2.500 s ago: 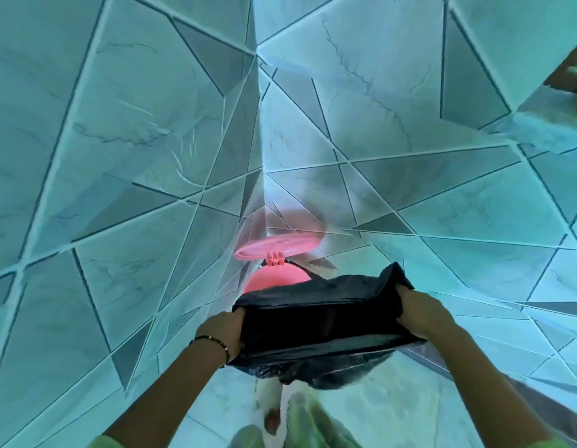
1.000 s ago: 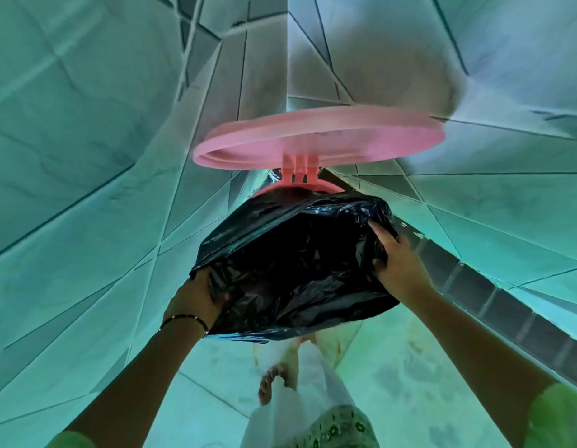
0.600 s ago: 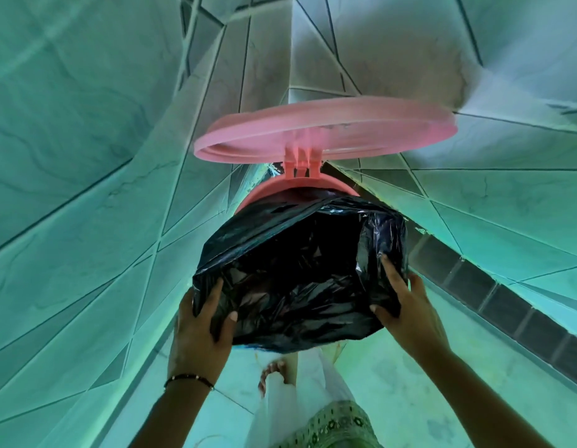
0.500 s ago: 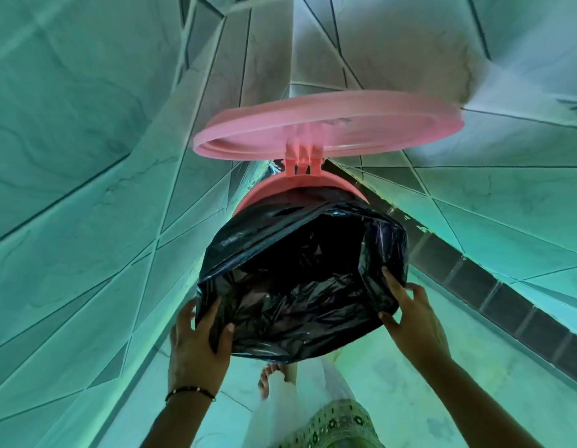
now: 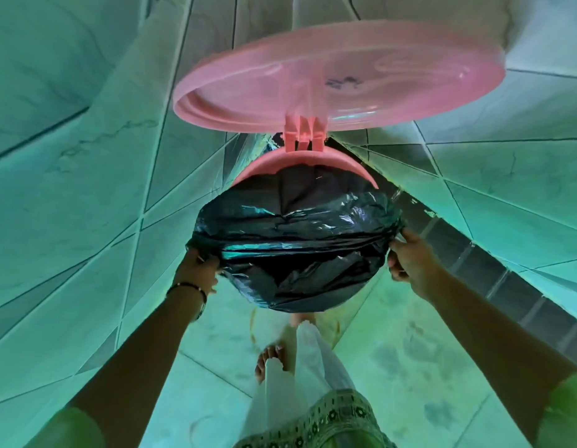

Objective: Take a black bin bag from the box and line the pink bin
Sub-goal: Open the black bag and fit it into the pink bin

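The pink bin (image 5: 300, 161) stands in a tiled corner with its round lid (image 5: 339, 76) swung up on the hinge. A black bin bag (image 5: 293, 250) is stretched over the near part of the bin's mouth and hangs down its front; only the far rim shows pink. My left hand (image 5: 198, 268) grips the bag's edge at the left side of the bin. My right hand (image 5: 410, 260) grips the bag's edge at the right side. The bin's body is hidden under the bag. The box is out of view.
Pale tiled walls (image 5: 70, 189) close in on the left and behind the bin. A dark tiled strip (image 5: 494, 270) runs along the wall's foot on the right. My bare foot (image 5: 274, 360) and light trouser leg (image 5: 313, 376) stand on the floor just below the bin.
I have come closer to the bin. The bag, first held open in the air, now wraps over the bin's near rim, and both hands have moved from under it to its sides, pulling the edge down.
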### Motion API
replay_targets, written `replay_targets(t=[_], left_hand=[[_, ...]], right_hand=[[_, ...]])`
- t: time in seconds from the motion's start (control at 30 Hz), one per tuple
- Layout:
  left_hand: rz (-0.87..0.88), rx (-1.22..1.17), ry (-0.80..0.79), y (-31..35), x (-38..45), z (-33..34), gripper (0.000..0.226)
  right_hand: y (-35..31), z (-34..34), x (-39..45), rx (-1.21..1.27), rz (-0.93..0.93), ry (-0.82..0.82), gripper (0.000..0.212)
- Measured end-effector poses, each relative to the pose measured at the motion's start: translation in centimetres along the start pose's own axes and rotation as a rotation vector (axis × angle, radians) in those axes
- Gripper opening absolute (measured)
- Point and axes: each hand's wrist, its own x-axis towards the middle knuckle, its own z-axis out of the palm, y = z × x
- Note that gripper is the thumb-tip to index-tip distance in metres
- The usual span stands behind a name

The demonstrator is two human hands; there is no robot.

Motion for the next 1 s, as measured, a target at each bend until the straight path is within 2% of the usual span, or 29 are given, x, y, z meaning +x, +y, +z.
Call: replay_targets(t=[0.1, 0.23, 0.3, 0.4, 0.47, 0.5, 0.6, 0.7, 0.77, 0.83, 0.9, 0.93, 1.0], left_hand=[[0.062, -0.041, 0.027, 2.7, 1.2, 0.1, 0.045], [0.132, -0.028, 0.028, 5.0, 2.9, 0.1, 0.039], [0.243, -0.012, 0.000, 6.3, 3.2, 0.4, 0.040], [0.411, 0.095, -0.044, 8.4, 3.3, 1.3, 0.055], [0.477, 0.145, -0.096, 9.7, 3.4, 2.0, 0.062], [0.496, 0.161, -0.128, 10.2, 3.4, 2.3, 0.065], [0.543, 0.198, -0.154, 11.6, 3.8, 3.0, 0.070], [0.560, 0.149, -0.170, 12.4, 4.3, 3.5, 0.071], [0.572, 0.152, -0.176, 12.5, 4.6, 3.7, 0.072], [0.593, 0.154, -0.183, 12.5, 4.8, 3.6, 0.072], [0.592, 0.133, -0.207, 12.5, 4.8, 3.7, 0.073], [0.589, 0.120, -0.216, 12.4, 4.9, 3.7, 0.073], [0.592, 0.137, -0.226, 12.3, 5.0, 3.7, 0.073]], right_hand=[[-1.9, -0.3, 0.8, 0.006, 0.009, -0.048, 0.067], [-2.7, -1.0, 1.9, 0.026, 0.008, -0.071, 0.073], [-3.3, -1.2, 2.6, 0.014, -0.048, -0.085, 0.074], [-5.1, -1.5, 3.1, -0.104, -0.214, -0.098, 0.076], [-6.3, -1.4, 3.2, -0.178, -0.332, -0.119, 0.066], [-6.9, -1.2, 3.1, -0.211, -0.381, -0.109, 0.054], [-8.3, -0.2, 3.4, -0.236, -0.463, 0.059, 0.014], [-9.3, 0.3, 4.7, -0.286, -0.499, 0.212, 0.018], [-9.8, 0.6, 5.3, -0.303, -0.472, 0.192, 0.021], [-10.3, 0.9, 5.6, -0.148, -0.340, 0.159, 0.026], [-10.7, 0.9, 5.4, 0.131, -0.190, 0.110, 0.033], [-10.9, 1.0, 5.3, 0.242, -0.163, 0.086, 0.033], [-10.7, 1.1, 5.3, 0.278, -0.212, 0.087, 0.027]])
